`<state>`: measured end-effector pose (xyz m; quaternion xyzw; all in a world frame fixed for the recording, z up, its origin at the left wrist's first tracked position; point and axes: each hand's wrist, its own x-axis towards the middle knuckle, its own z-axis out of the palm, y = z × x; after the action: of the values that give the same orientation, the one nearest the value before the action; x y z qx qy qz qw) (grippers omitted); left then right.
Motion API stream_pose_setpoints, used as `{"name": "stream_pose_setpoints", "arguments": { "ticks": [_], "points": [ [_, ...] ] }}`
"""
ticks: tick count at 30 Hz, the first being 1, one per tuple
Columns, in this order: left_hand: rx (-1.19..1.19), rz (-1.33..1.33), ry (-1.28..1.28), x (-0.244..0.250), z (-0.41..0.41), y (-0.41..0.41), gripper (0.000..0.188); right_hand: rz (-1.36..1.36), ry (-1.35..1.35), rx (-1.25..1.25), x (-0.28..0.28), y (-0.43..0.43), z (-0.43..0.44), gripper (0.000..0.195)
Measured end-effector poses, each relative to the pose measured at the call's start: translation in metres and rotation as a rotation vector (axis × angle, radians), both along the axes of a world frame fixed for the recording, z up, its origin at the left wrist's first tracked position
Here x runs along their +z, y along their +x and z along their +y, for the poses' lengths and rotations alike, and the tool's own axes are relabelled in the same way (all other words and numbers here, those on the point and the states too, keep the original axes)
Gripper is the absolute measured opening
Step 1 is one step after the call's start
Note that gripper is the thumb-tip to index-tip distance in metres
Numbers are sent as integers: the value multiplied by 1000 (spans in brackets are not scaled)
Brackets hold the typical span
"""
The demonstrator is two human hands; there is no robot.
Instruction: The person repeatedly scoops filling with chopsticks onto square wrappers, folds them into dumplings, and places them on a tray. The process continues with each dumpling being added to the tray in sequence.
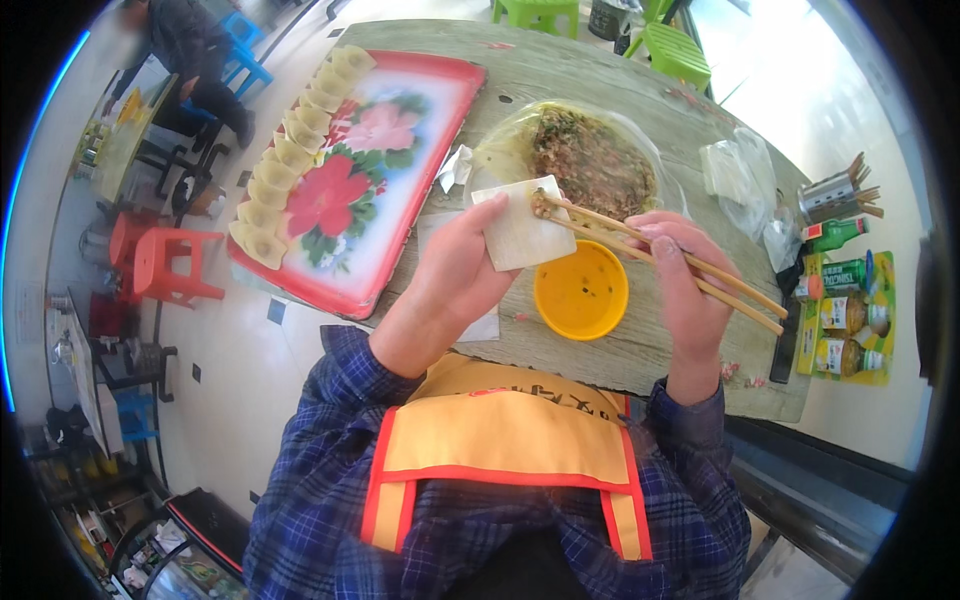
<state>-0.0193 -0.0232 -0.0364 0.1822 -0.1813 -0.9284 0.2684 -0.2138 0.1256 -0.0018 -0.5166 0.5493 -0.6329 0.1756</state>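
A stack of square dough wrappers (525, 234) rests in my left hand (465, 262), the thumb lying along its edge. My right hand (686, 262) grips a pair of wooden chopsticks (667, 259), whose tips press a small lump of meat filling (541, 204) onto the top wrapper's far corner. Just beyond, a mound of minced filling with green bits (592, 161) sits in a bowl lined with clear plastic. Below the wrappers stands a yellow bowl (581, 289) of liquid. Folded wontons (274, 176) line the left side of a red-rimmed floral tray (352, 292).
Plastic bags (739, 172), a metal chopstick holder (829, 195), a green bottle (836, 234) and several condiment jars (844, 315) occupy the table's right side. A crumpled tissue (455, 169) lies beside the tray. Across the room at upper left is another person (191, 60). Red stools (172, 262) stand left.
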Motion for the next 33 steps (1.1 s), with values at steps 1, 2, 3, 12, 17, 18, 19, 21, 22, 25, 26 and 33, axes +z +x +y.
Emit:
{"name": "stream_pose_setpoints", "arguments": {
  "ticks": [1,2,3,12,17,18,19,21,22,25,26,33],
  "points": [
    [5,2,2,1,0,0,44,-36,-24,12,2,0,2,16],
    [14,-4,5,2,1,0,44,-68,-25,-8,5,0,3,16],
    [22,-11,8,4,1,0,44,-100,-27,-30,8,1,4,16],
    [-38,37,9,6,5,0,45,-203,-26,32,-17,-3,-3,19],
    [-21,38,-1,8,8,1,46,-471,-51,16,-18,-6,4,19],
    [-13,32,-6,7,8,1,46,-482,-63,38,-17,-9,5,18],
    [-5,26,-12,6,8,1,46,-493,-76,60,-16,-11,6,18],
    [12,32,33,8,10,0,45,-472,-67,56,-12,-7,4,18],
    [20,34,55,10,11,0,44,-462,-63,54,-11,-5,3,17],
    [5,56,49,15,14,1,45,-552,-52,77,-18,1,-2,18],
    [2,66,37,15,14,1,45,-591,-47,47,-20,-1,-2,18],
    [18,38,64,13,16,5,44,-574,-73,62,-19,-12,-1,19]
  ]
}}
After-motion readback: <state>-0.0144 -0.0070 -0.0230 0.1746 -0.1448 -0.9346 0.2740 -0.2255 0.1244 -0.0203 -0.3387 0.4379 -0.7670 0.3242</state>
